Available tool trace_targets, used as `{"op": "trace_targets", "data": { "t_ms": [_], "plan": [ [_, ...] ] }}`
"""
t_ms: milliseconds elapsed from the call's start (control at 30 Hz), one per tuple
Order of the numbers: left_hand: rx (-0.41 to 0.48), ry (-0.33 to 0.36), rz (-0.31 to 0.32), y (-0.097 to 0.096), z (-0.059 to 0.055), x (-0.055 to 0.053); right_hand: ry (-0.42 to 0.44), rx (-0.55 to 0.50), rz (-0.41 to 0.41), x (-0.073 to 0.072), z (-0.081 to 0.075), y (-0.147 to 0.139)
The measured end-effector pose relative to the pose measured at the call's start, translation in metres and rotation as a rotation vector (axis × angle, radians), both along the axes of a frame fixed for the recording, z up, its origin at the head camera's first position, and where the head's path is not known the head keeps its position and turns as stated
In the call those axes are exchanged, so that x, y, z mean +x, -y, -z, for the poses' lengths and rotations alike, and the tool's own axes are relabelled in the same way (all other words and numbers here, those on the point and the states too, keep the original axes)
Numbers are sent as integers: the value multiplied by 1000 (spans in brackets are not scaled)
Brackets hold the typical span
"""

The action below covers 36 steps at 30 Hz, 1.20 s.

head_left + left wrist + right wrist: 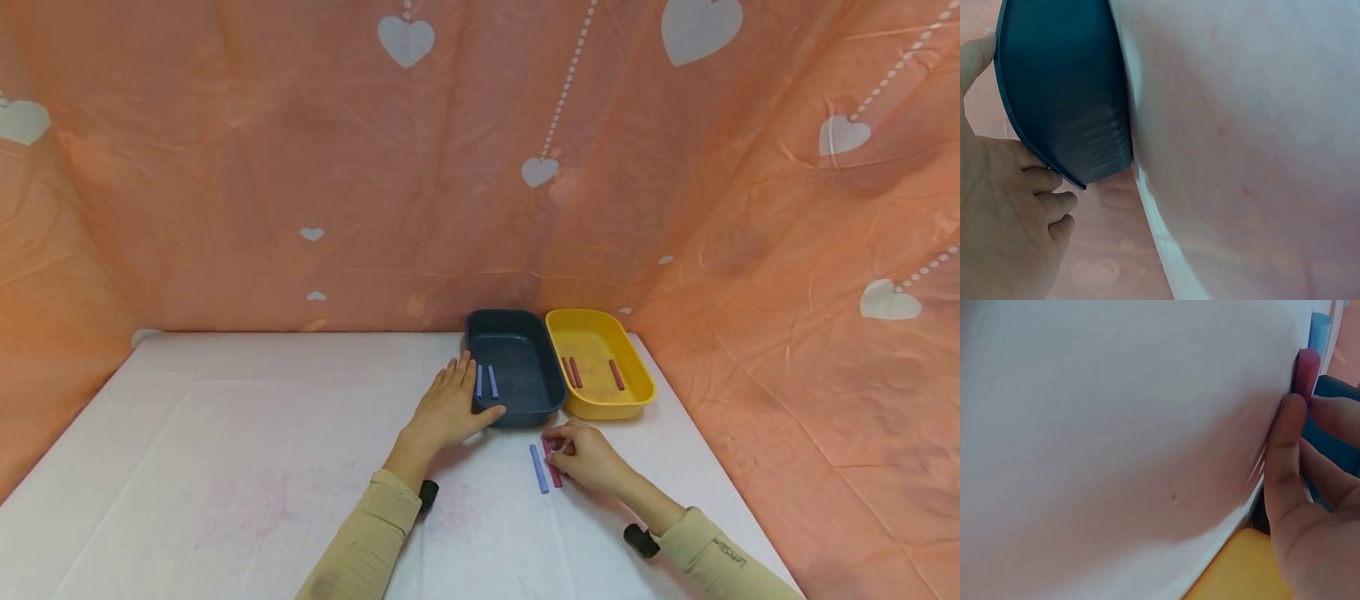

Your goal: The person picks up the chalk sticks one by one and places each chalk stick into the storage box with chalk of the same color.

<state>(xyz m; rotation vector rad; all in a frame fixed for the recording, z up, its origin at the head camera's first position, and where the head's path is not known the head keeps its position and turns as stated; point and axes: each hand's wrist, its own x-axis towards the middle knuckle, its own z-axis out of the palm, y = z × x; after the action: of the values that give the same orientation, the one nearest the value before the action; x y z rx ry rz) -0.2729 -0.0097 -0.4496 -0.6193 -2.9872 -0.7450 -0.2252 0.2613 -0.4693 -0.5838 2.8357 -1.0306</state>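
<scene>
In the head view my left hand [444,410] rests against the left side of a dark blue tray [517,412], fingers straight along the rim and thumb at its near edge. Two blue chalk sticks [492,382] lie inside this tray. Just in front of the trays, my right hand [588,457] pinches a red chalk stick [557,477] between thumb and fingers, low at the white tabletop. Left of it, close by, lies another blue chalk stick [538,468]. The right wrist view shows the end of the red stick [1307,372] beyond the fingertips.
A yellow tray [643,398] with three red chalk sticks [617,375] stands beside the blue one on the right. The white-covered table [225,450] bears faint pink smudges. Orange sheeting [337,167] with pale hearts rises behind and at both sides.
</scene>
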Motion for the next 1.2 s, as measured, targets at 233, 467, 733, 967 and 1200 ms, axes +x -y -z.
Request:
{"op": "trace_targets", "data": {
  "t_ms": [233, 467, 733, 967, 1200],
  "plan": [
    [-1, -10, 5, 0, 0, 0, 2, 3, 0, -1, 0, 2],
    [-2, 3, 2, 0, -1, 2, 26, -20, 16, -1, 0, 3],
    [-3, -8, 2, -1, 0, 0, 29, -50, 50, 1, -1, 3],
    [-2, 1, -1, 0, -1, 0, 61, -77, 93, 3, -1, 3],
    [-6, -2, -1, 0, 1, 0, 47, -119, 84, 6, -3, 2]
  ]
}}
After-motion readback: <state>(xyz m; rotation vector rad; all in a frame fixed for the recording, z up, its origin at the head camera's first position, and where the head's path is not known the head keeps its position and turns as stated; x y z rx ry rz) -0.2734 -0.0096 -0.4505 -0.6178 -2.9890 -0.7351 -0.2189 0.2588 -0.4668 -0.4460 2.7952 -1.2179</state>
